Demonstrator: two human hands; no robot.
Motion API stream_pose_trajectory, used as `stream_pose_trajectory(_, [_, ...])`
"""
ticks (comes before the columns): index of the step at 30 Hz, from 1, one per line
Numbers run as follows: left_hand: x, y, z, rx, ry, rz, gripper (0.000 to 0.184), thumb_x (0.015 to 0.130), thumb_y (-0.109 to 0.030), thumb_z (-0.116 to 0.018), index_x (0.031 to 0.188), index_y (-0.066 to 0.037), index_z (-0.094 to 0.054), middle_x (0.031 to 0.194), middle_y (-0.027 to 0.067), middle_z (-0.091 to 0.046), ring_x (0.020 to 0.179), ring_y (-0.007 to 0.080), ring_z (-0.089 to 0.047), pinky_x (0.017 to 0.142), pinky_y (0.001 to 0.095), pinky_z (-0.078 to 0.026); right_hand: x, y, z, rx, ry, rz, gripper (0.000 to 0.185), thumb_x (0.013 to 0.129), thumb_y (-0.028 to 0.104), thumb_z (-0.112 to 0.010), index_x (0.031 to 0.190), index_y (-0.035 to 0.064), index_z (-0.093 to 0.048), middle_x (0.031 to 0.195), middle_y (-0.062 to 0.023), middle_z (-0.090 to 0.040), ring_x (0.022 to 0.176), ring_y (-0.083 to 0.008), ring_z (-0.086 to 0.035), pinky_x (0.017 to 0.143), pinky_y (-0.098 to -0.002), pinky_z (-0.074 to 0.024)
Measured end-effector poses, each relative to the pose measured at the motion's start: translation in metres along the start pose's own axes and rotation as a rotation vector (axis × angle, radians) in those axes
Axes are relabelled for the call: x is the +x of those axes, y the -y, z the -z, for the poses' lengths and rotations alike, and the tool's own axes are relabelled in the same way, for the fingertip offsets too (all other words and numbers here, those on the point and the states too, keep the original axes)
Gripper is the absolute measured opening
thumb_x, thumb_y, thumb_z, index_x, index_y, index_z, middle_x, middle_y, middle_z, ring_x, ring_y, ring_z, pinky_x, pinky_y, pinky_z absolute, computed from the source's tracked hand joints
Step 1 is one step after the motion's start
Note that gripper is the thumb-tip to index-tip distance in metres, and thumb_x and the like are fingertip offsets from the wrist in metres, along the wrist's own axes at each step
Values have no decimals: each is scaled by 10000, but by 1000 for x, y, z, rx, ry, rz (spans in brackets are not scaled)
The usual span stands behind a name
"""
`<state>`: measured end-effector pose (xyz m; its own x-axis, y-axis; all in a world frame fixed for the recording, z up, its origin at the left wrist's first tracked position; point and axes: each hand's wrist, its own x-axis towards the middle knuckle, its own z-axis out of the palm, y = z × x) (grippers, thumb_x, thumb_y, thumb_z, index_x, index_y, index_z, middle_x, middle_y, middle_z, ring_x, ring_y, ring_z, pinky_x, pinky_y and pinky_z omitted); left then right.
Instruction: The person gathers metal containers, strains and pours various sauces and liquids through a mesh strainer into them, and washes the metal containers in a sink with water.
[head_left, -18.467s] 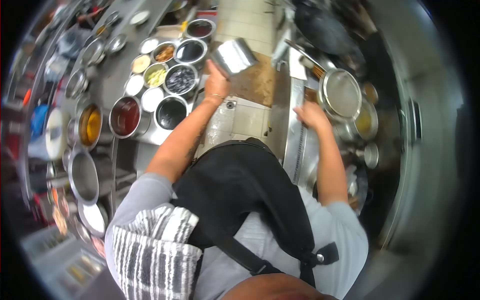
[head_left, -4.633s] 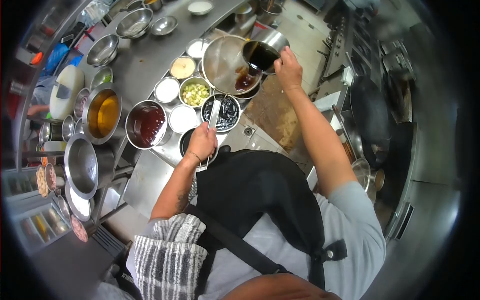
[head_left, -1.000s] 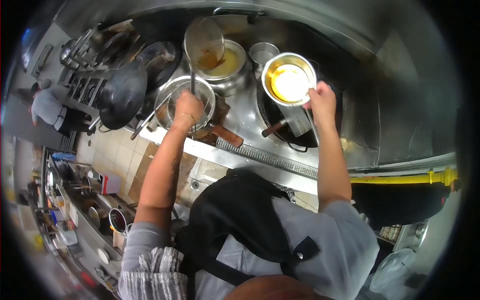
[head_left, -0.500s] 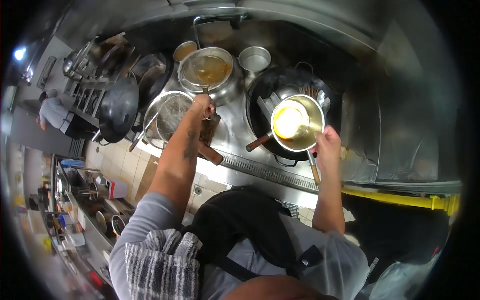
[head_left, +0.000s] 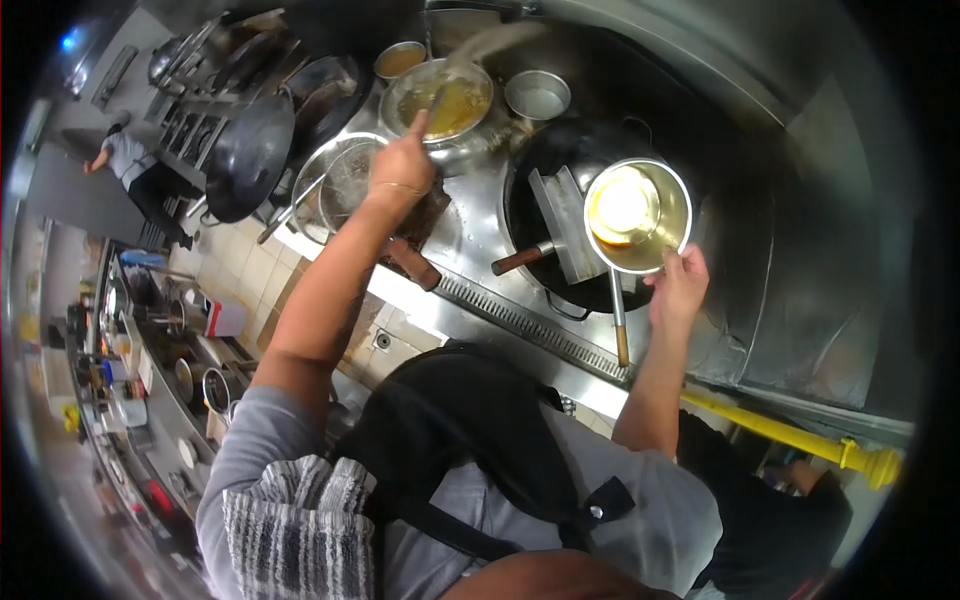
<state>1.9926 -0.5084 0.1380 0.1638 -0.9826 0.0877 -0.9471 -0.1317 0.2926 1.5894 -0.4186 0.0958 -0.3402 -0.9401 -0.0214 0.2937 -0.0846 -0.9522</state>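
Note:
My left hand [head_left: 403,172] is closed around the handle of a long-handled utensil [head_left: 437,103], with the index finger stretched along it. The utensil's head is lost in the yellow liquid of a round metal pot [head_left: 388,120]. At the right, my right hand [head_left: 680,285] pinches the rim of a cylindrical metal pot [head_left: 665,225], which is tilted toward me with a little amber liquid at its bottom. This pot is above a big dark wok [head_left: 530,150]. A metal scoop with a wooden handle [head_left: 522,259] and a wood-tipped handle [head_left: 620,335] rest at the wok.
A mesh strainer [head_left: 345,165] lies left of my left hand, near a thick wooden handle [head_left: 413,264]. Small metal bowls [head_left: 538,96] stand at the back. Further left hangs a dark wok [head_left: 248,160]. A person [head_left: 135,165] stands far left; a yellow pipe [head_left: 770,425] runs at right.
My left hand has moved up and forward, closer to the pot of yellow liquid. The pot in my right hand has shifted right, uncovering more of the scoop. The view has turned slightly.

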Motion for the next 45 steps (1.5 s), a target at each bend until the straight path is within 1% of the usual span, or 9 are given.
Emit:
stream_pose_trajectory(9, [-3, -7, -22, 148, 43, -82, 491, 990, -154, -387, 1470, -63, -440, 955, 247, -723, 877, 402, -723, 798, 515, -568, -5, -27, -13, 38, -2, 4, 193, 936, -2, -596, 772, 79, -536, 748, -33, -622, 544, -93, -539, 467, -241, -445])
stream_pose_trajectory(19, [-23, 25, -44, -230, 115, -69, 636, 841, 28, -501, 1453, -143, -516, 1035, 252, -709, 987, 373, -700, 909, 489, -539, 12, -29, -44, -95, 57, -45, 41, 940, 51, -603, 981, 49, -606, 854, -40, -652, 667, -108, -594, 523, -241, -461])
stream_pose_trajectory(26, [-181, 95, 17, -1279, 49, 397, 284, 1036, -131, -420, 1282, -9, -495, 685, 108, -666, 438, 151, -528, 411, 306, -439, 26, -41, -51, -163, 201, 7, 88, 926, 72, -632, 912, 19, -563, 828, -74, -607, 639, -151, -526, 575, -270, -418])
stream_pose_trajectory(33, [-240, 152, -27, -1642, 15, 637, 227, 1028, -159, -487, 1190, -4, -523, 662, 119, -633, 399, 135, -472, 345, 294, -371, 10, -46, -77, -168, 300, 33, 89, 936, 74, -634, 916, 24, -563, 816, -68, -595, 648, -146, -528, 579, -265, -425])
stream_pose_trajectory(35, [-244, 162, -30, -1637, 35, 604, 345, 1039, -271, -502, 1223, 19, -532, 743, 142, -684, 452, 164, -566, 387, 303, -445, -8, -41, -98, -157, 313, 11, 88, 936, 75, -636, 916, 24, -568, 818, -66, -594, 652, -146, -532, 587, -265, -435])
stream_pose_trajectory(37, [-250, 173, -32, -1442, 136, 603, 577, 1032, -442, -483, 1336, 47, -525, 1035, 247, -715, 804, 304, -727, 683, 389, -591, -26, -38, -112, -155, 327, -17, 86, 935, 75, -639, 916, 24, -572, 819, -64, -594, 657, -146, -536, 596, -265, -445])
stream_pose_trajectory(38, [-253, 181, -38, -891, 2, 489, 766, 1000, -572, -460, 1425, 64, -478, 1327, 313, -591, 1232, 401, -597, 1049, 424, -475, -32, -38, -116, -147, 313, -43, 91, 936, 79, -640, 915, 18, -576, 822, -64, -594, 655, -147, -539, 596, -260, -455])
stream_pose_trajectory(41, [-300, 199, -37, -906, -165, 499, 809, 978, -585, -489, 1441, 78, -456, 1420, 333, -501, 1370, 422, -456, 1159, 409, -345, -29, -50, -105, -146, 297, -75, 99, 936, 89, -635, 913, 6, -585, 835, -70, -595, 660, -151, -559, 597, -249, -494])
stream_pose_trajectory(45, [-392, 231, -43, -958, -207, 408, 474, 985, -438, -548, 1149, -17, -689, 1016, 172, -723, 959, 304, -683, 874, 403, -526, -35, -62, -71, -167, 234, -204, 84, 921, 61, -596, 951, -18, -603, 874, -94, -622, 693, -184, -594, 617, -268, -530])
